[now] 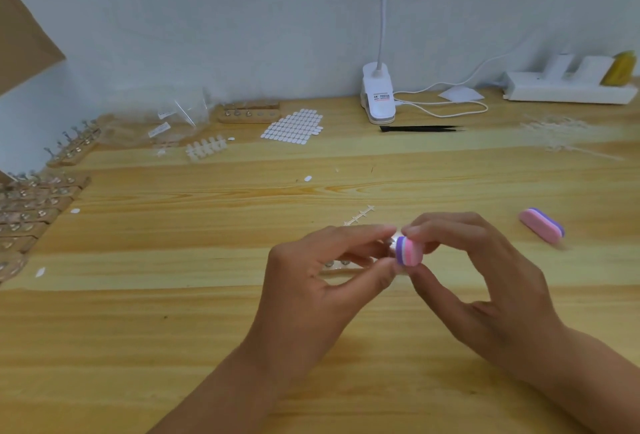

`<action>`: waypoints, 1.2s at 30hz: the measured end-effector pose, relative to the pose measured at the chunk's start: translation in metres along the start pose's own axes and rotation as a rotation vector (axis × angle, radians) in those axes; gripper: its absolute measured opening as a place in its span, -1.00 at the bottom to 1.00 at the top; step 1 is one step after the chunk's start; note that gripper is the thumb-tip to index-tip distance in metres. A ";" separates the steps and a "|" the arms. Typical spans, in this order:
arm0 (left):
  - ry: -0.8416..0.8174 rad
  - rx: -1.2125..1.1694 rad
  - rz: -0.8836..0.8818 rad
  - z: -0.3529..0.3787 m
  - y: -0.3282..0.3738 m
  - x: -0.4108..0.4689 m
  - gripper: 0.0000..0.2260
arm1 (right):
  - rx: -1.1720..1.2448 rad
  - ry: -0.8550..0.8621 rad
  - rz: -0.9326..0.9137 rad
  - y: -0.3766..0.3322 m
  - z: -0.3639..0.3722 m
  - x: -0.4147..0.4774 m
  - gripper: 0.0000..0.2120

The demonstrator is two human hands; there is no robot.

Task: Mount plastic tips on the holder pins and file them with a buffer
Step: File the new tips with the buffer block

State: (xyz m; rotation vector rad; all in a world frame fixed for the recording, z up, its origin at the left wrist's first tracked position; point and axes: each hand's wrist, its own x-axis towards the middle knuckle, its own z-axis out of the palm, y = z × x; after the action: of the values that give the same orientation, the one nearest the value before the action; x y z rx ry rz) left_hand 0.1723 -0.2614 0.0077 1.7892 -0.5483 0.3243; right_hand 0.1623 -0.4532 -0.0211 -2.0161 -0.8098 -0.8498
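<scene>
While you scan from the left edge, note the wooden racks (38, 198) of metal pins crowded there, well apart from the work. Nearer the middle, your left hand (311, 281) has its fingers (360, 234) closed in a pinch, thumb below, on what seems a small clear tip (392, 242). Glare hides its outline, so I cannot tell whether it sits on a pin. Under that hand a pale holder (341, 270) lies on the surface (173, 329), two round pin heads showing. Touching the tip from the right is the buffer (408, 252), a small rounded foam block in purple, white and pink layers. Your right hand (491, 274) pinches it between curled fingers (436, 225) above and thumb below.

Expect the tip to be light, thin, stiff plastic, glossy and slippery, likely to flick away or crack. Hold it by its sides near the base, leaving the edge free. The buffer should feel light, slightly springy and gritty-faced, and a grip across its middle gives control. Farther right, a spare buffer (542, 225), pink with a purple stripe, lies flat on the wood grain.
</scene>
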 end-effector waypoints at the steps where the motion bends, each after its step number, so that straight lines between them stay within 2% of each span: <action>1: -0.031 -0.031 -0.019 0.001 0.000 0.000 -0.73 | 0.000 -0.004 0.004 0.000 0.000 0.001 -0.78; 6: -0.098 -0.109 -0.058 0.001 -0.002 0.002 -0.76 | -0.028 0.025 0.026 -0.002 0.002 0.003 -0.78; 10: -0.166 -0.169 -0.110 0.003 -0.005 0.001 -0.63 | -0.017 0.058 0.101 -0.006 0.004 0.004 -0.78; 15: -0.106 -0.164 -0.092 0.004 -0.005 0.002 -0.65 | 0.024 0.041 0.122 -0.009 0.002 0.005 -0.79; 24: -0.016 0.067 -0.044 0.002 -0.005 0.002 -0.72 | -0.011 0.060 0.164 -0.004 -0.003 0.004 -0.78; 32: -0.019 0.110 -0.034 0.003 -0.001 0.002 -0.77 | -0.083 -0.033 -0.032 -0.003 -0.001 0.003 -0.77; 36: -0.015 0.135 -0.004 0.003 0.000 0.002 -0.74 | -0.152 -0.059 -0.054 0.003 -0.003 0.003 -0.77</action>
State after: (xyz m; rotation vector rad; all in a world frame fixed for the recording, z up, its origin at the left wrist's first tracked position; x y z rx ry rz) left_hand 0.1738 -0.2646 0.0080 1.9236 -0.5442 0.3530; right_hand 0.1654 -0.4568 -0.0186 -2.1692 -0.8585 -0.9103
